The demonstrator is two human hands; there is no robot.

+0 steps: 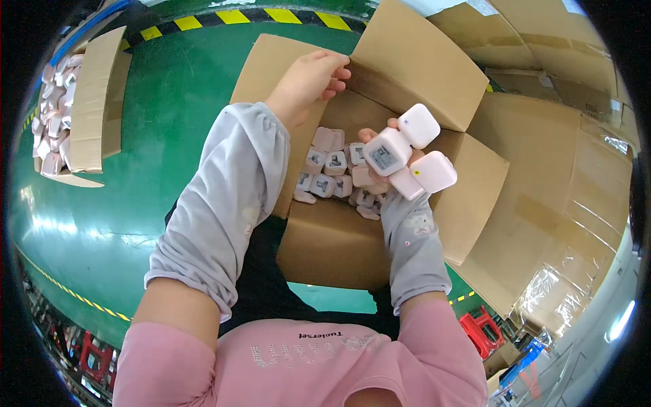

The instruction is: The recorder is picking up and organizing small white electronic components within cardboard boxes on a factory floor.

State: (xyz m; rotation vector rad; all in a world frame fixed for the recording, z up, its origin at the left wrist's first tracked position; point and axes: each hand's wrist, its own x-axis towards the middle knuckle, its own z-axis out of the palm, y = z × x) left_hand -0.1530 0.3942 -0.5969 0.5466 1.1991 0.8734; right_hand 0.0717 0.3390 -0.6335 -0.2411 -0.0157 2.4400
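An open cardboard carton (332, 251) stands before me with its flaps folded out. At its far left corner my left hand (313, 83) is closed, the fingertips curled at the edge of the far flap (413, 57). Above the carton's right side, my right hand (374, 134) grips several small pale pink square cases. One case with a grey printed label (384, 157) faces up, and a pale square piece with a yellow dot (434, 172) sits beside it. Lower in the carton lie several similar small cases (324, 184), many with dark pictures on their faces.
To the far left, another open carton (95, 108) is filled with similar pale pieces. Large cardboard boxes (549, 197) stand close on my right. Yellow-and-black tape (230, 17) crosses the green floor (183, 81) at the back. A red plastic stool (481, 332) sits at lower right.
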